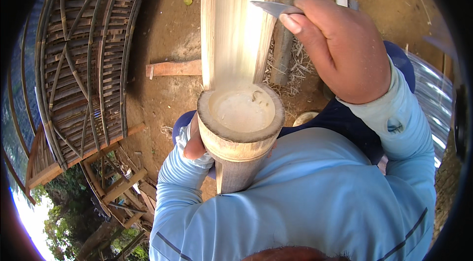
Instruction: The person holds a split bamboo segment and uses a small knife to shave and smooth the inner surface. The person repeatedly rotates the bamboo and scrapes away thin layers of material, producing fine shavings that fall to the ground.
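Note:
A thick bamboo section (240, 146) stands in front of my chest, its lower end against my blue shirt. Beyond its round node, with a pale hollow inside the rim, the upper part is cut away into a long open half-trough (231, 29). My left hand (194, 144) wraps round the bamboo from the left below the rim; the thumb shows and most fingers are hidden behind it. Pinched in my right hand (340, 44) is a knife (276, 9) with a pointed grey blade. The blade's tip hangs over the trough's upper right side, pointing left; whether it touches is unclear.
Pale shavings (298, 59) lie on the dirt ground around a wooden post or log (282, 61). To the left, a flat wood strip (175, 68) lies near a slatted bamboo panel (88, 54). Corrugated sheet metal (433, 93) is at the right.

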`<control>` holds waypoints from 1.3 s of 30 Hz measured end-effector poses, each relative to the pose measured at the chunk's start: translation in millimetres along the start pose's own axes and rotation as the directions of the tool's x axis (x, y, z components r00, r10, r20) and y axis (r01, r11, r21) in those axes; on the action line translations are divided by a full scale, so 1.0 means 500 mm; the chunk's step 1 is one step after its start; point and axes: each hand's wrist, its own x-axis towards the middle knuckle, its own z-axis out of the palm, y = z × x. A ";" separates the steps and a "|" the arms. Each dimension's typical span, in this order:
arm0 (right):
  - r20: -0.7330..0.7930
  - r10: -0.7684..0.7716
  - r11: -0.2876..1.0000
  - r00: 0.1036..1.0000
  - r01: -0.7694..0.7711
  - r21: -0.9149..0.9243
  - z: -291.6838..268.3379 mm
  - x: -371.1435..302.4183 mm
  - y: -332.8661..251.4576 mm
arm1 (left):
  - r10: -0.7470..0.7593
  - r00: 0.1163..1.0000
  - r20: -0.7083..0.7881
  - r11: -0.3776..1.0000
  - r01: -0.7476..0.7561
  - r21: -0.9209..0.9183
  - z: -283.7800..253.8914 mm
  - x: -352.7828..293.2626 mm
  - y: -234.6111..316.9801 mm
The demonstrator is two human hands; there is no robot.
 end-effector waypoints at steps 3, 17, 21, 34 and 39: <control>-0.019 -0.058 0.997 0.998 0.059 0.046 0.016 -0.012 0.006 | 0.021 1.000 -0.022 1.000 -0.021 0.005 -0.007 -0.005 -0.007; 0.179 0.018 0.993 0.984 -0.039 0.113 0.009 -0.041 0.002 | -0.134 0.958 -0.255 0.973 0.176 0.149 -0.013 -0.058 0.021; 0.281 0.029 0.985 0.959 -0.075 0.155 0.006 -0.050 -0.003 | -0.149 0.947 -0.284 0.967 0.199 0.157 -0.007 -0.057 0.027; 0.019 -0.062 0.998 0.998 0.062 -0.003 -0.005 -0.009 0.003 | -0.093 0.979 -0.179 0.978 0.124 0.168 -0.019 -0.053 0.021; 0.023 -0.047 0.999 0.999 0.047 0.006 0.018 -0.008 -0.004 | -0.095 0.965 -0.245 0.971 0.145 0.192 -0.001 -0.048 0.025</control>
